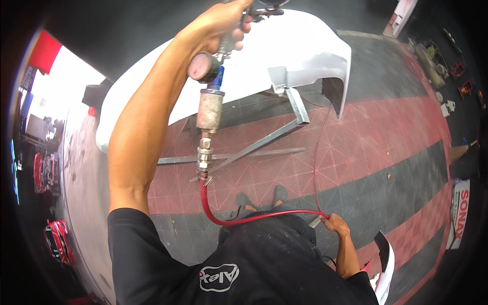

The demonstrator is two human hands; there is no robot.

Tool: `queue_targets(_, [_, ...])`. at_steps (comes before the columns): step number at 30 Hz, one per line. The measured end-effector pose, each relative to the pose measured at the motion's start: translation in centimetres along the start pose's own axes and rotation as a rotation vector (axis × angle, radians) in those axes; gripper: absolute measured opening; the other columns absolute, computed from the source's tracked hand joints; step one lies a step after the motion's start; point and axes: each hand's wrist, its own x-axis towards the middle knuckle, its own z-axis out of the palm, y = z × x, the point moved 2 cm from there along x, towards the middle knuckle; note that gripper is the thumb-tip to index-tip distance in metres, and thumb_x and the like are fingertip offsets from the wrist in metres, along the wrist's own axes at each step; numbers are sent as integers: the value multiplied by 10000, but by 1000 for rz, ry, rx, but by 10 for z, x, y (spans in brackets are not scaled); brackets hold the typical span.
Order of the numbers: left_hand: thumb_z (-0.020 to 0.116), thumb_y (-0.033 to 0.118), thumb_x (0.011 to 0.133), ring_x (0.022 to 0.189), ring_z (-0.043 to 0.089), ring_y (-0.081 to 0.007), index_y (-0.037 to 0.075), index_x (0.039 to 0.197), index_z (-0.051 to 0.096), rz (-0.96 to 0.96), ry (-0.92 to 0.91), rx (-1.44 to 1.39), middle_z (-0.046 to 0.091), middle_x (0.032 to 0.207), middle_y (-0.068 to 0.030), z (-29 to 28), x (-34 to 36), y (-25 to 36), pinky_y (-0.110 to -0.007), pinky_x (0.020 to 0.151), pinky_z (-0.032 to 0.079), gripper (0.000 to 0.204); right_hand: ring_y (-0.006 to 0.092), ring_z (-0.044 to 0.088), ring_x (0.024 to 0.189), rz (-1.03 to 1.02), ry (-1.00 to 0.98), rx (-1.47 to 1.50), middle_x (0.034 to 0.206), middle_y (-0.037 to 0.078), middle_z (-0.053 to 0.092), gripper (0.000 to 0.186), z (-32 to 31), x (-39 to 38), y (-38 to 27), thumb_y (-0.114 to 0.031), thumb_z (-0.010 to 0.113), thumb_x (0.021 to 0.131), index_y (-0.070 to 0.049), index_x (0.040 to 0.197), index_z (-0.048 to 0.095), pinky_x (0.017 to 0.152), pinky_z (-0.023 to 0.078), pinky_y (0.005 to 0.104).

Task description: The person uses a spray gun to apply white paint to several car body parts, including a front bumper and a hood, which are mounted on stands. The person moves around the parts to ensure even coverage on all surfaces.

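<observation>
Left hand's wrapped round the spray gun at 12 o'clock, probably hefty so fist the handle; right hand's got the bendy red hose at 4.

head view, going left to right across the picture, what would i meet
Red-and-black object, round gauge, left foot, right foot, right hand, curved white panel, white signboard.

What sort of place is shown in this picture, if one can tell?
It is probably a car-body workshop: a white shell resembling a bumper is on a metal stand, and the left hand holds a tool with a round gauge, connected to a red hose.
</observation>
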Motion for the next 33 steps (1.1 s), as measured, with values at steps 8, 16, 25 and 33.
queue_targets(8, [560,637,988,377,371,20,64,917,537,-159,237,-41,530,665,34,-28,-28,-13,-184,330,424,578,394,709,933,-59,-15,-70,903,281,702,655,-103,29,24,-569,592,987,66,1023,746,867,515,490])
queue_targets(16, [582,682,953,384,350,-8,88,916,547,-252,480,-66,533,687,30,-62,-73,-22,-216,348,388,596,428,718,852,-216,-12,-194,808,308,665,694,-121,65,71,-585,574,982,90,942,733,822,522,506])
queue_targets(25, [574,674,963,427,355,-34,83,935,556,-224,642,105,517,690,22,-102,-80,-25,-240,392,393,592,386,702,848,-219,-192,-105,790,266,660,434,-41,59,67,-385,574,933,14,947,744,828,511,471])
queue_targets(33, [575,650,976,432,386,-50,57,957,578,-107,507,90,539,703,7,-77,-28,-33,-258,392,399,593,440,707,818,-174,-17,106,776,311,634,413,-20,4,83,-367,548,939,7,960,723,773,518,506])
